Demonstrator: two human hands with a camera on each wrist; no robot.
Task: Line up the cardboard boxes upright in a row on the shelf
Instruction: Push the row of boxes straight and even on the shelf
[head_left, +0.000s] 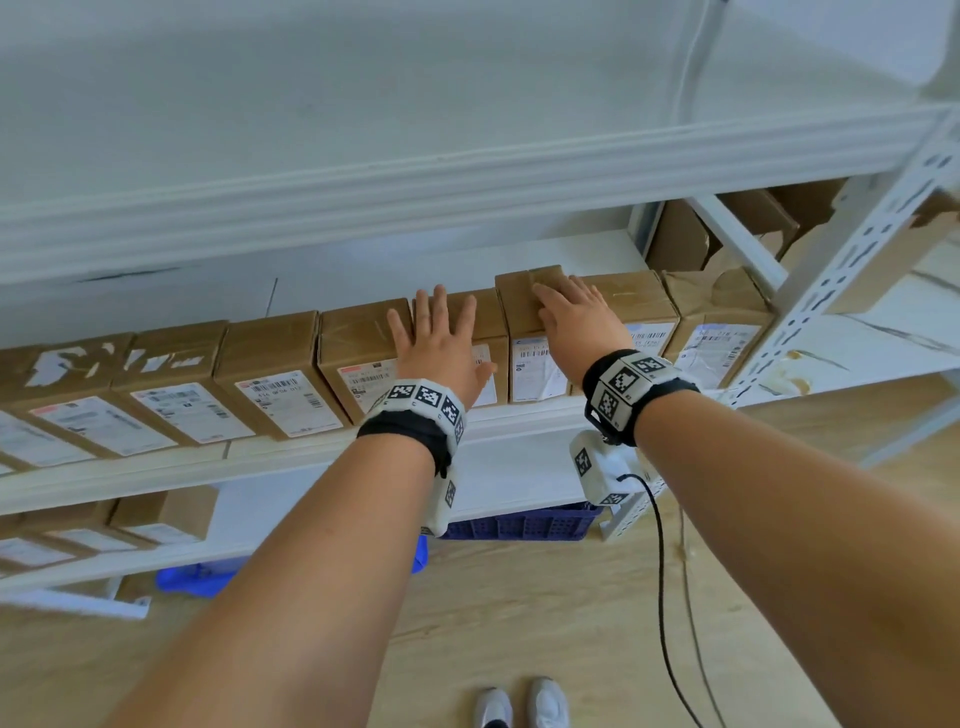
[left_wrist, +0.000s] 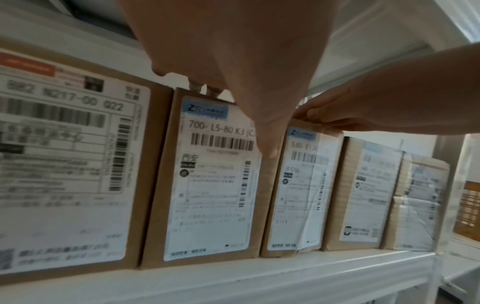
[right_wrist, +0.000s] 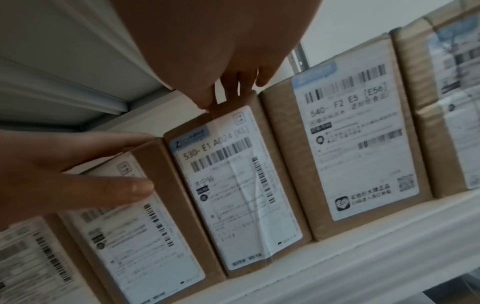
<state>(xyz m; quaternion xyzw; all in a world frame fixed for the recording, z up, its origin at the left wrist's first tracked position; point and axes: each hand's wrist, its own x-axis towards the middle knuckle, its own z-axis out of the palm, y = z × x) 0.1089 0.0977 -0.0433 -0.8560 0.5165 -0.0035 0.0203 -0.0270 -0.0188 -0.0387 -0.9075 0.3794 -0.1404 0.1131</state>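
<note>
Forearms with tagged wristbands reach up from the wooden floor (head_left: 519, 613) toward the white shelf (head_left: 291, 457). Left hand (head_left: 441, 345) lies flat, fingers straight and spread, on top of the 700- box (left_wrist: 207, 185), its thumb hanging down over the front label. Right hand (head_left: 576, 319) rests with straight fingers on top of the neighbouring 530- box (right_wrist: 233, 185), which stands just beside the 700- box and looks slightly tilted; neither grip is closed around anything. Cardboard boxes (head_left: 270, 374) stand upright in a row along the shelf front, labels facing out, running from the far left to the 540- box (right_wrist: 350, 148) and one more at the right upright post (head_left: 852, 291). Behind these, more brown boxes sit deeper at the right end.
</note>
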